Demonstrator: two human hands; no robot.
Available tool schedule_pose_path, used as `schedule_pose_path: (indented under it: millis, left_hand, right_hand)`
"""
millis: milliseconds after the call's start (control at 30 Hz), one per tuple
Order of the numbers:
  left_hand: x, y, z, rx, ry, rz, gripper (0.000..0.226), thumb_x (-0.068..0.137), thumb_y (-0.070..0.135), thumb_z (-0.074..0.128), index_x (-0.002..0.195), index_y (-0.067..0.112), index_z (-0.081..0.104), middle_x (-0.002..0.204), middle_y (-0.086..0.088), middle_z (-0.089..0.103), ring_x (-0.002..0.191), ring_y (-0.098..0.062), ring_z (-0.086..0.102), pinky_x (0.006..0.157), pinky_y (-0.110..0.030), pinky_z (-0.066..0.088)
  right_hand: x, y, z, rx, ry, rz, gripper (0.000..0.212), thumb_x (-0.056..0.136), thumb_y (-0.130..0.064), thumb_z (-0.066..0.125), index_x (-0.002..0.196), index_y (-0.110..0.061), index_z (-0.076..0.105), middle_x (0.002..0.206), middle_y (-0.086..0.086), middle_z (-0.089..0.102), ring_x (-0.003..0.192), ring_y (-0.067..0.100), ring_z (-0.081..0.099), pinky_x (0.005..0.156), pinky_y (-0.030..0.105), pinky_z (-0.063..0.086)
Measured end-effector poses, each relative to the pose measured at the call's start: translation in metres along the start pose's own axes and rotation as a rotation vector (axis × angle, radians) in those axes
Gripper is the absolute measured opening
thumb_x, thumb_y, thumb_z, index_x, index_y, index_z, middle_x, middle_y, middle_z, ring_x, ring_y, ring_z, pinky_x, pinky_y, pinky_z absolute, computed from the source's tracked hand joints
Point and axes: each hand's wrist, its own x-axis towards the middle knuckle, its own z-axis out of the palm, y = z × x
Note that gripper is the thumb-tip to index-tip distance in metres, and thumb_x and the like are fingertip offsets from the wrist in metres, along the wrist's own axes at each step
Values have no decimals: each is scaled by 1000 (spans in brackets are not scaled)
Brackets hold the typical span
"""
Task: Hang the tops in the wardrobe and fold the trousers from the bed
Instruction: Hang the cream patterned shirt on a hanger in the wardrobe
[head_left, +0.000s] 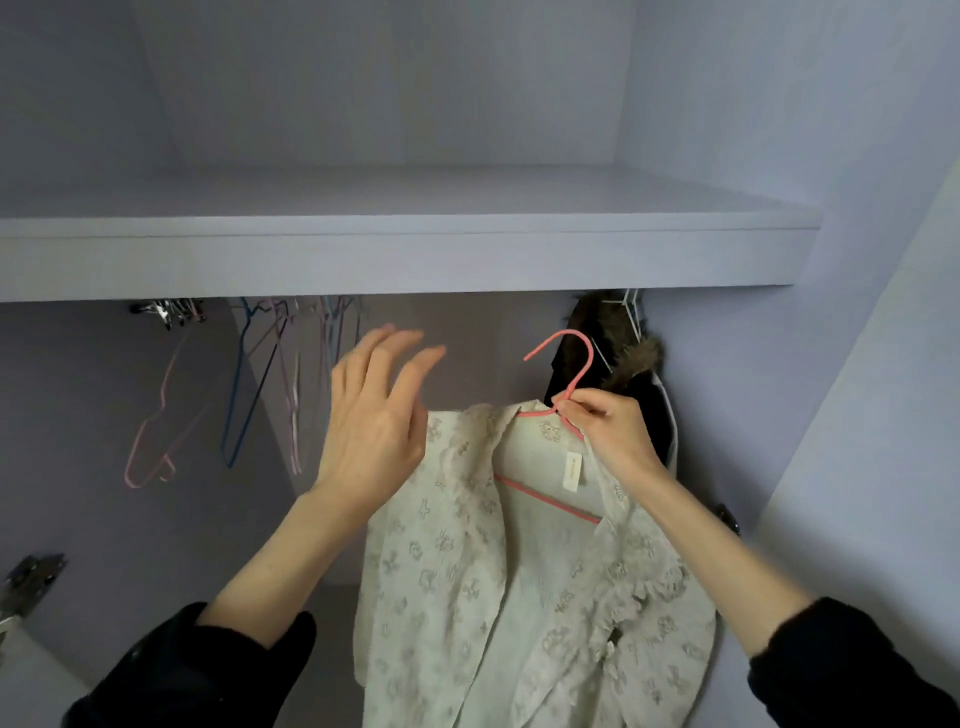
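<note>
A cream lace top (467, 571) hangs on a pink wire hanger (569, 364) in front of the open wardrobe. My right hand (608, 431) pinches the hanger at the base of its hook, which points up just below the shelf. My left hand (374, 415) is raised beside the top's left shoulder, fingers spread and relaxed, holding nothing. The wardrobe rail is hidden behind the shelf's front edge. No trousers or bed are in view.
A wide white shelf (395, 254) crosses above the hanging space. Several bare wire hangers (249, 384) hang at the left. A dark coat with a fur collar (634, 374) hangs at the right, behind the pink hook. A metal door hinge (31, 577) is at the lower left.
</note>
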Motion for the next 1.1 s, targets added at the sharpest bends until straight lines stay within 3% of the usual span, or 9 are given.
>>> schedule_pose_path:
  millis: [100,233,367,500,700,833,933,1000,1100]
  left_hand:
    - [26,2,3,191,59,65,68,74,-7,51,138,12,38,145,-15,31,136,-37,21,109,-52,15]
    - [46,-2,11,353,-19,38,91,68,-4,63,147,16,22,154,-17,16,140,-45,8,108,-64,3]
    - [47,-7,22,415,-9,50,97,63,-2,67,146,14,20,153,-18,13,138,-49,9,104,-69,4]
    - [49,-12,28,421,38,74,101,62,-4,67,147,16,16,153,-14,7,138,-46,2,102,-69,1]
    - [50,-17,37,457,75,83,105,59,-1,62,149,18,10,153,-13,5,138,-46,0,104,-67,-3]
    - [49,-20,42,471,90,94,101,62,4,54,148,20,3,153,-12,0,137,-47,-1,105,-66,-6]
    - [51,-23,45,484,110,96,100,62,8,48,149,22,0,155,-11,-12,138,-47,-6,105,-66,-8]
    - [50,-24,47,489,116,100,103,63,9,47,149,23,-6,154,-6,-25,140,-42,-17,106,-63,-13]
    - [50,-25,50,495,121,107,103,64,9,47,149,23,-10,152,-4,-29,139,-38,-24,106,-62,-14]
  right_hand:
    - [14,8,1,123,80,43,15,85,-3,65,95,-12,72,97,16,71,78,5,59,74,13,47]
    - [38,19,4,195,175,106,18,84,-3,66,102,-2,71,99,14,71,78,5,59,72,12,48]
    - [67,27,6,247,303,167,22,83,-8,69,104,0,70,101,17,70,79,8,55,77,22,44]
    - [99,27,10,262,450,184,26,83,-16,70,108,-6,70,98,9,72,77,4,58,76,19,43]
    - [143,26,19,395,566,188,23,84,-12,68,105,-4,71,87,5,70,82,14,59,87,32,52]
    - [171,23,19,522,577,179,19,83,-4,67,101,3,71,76,-1,67,79,13,58,84,29,49]
    - [180,28,18,579,554,145,17,86,1,61,100,8,69,58,-10,68,58,-1,56,78,19,48]
    - [183,31,19,599,591,97,19,87,4,57,101,11,67,67,-10,70,50,-7,57,66,6,46]
    - [183,32,17,629,662,49,21,87,4,59,105,11,65,74,3,72,56,-6,60,65,5,46]
